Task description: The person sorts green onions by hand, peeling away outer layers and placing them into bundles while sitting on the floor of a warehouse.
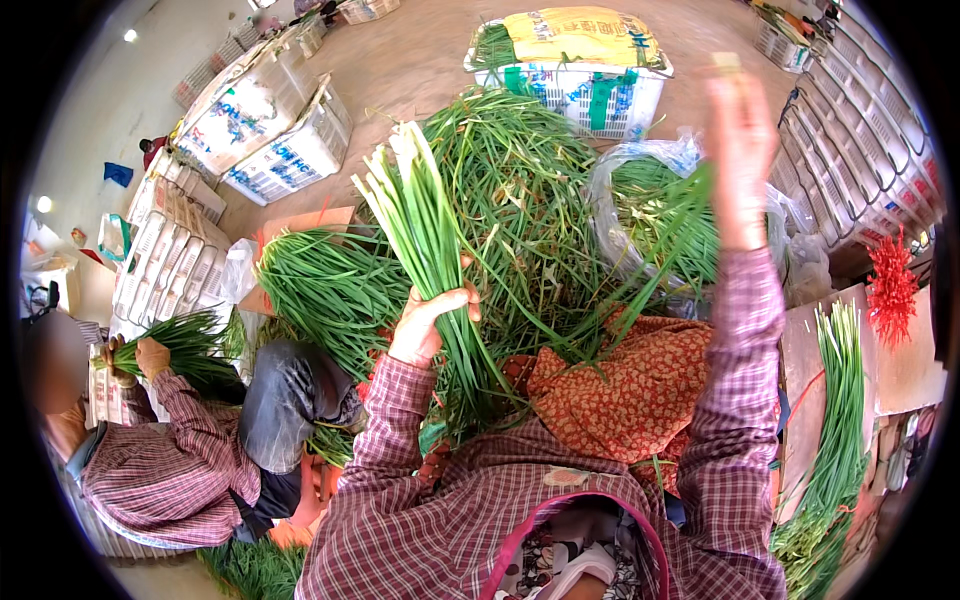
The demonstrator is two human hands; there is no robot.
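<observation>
My left hand (424,322) grips a bunch of garlic chives (427,240), its pale stalk ends pointing up and away, its green tips hanging toward my lap. My right hand (739,150) is raised at the right, blurred by motion, with something pale at a fingertip. Long loose chive leaves (667,247) trail from its palm side down to the red floral cloth (630,382) over my lap; the grip itself is smeared. Just beyond my left hand rises a large heap of chives and trimmings (517,187).
A clear plastic bag (604,195) of greens stands right of the heap. Chives lie at left (330,285) and on cardboard (799,450) at right, near red ties (891,289). A co-worker (180,465) holds greens at left. White crates (562,97) surround us, with stacked crates (847,142) at right.
</observation>
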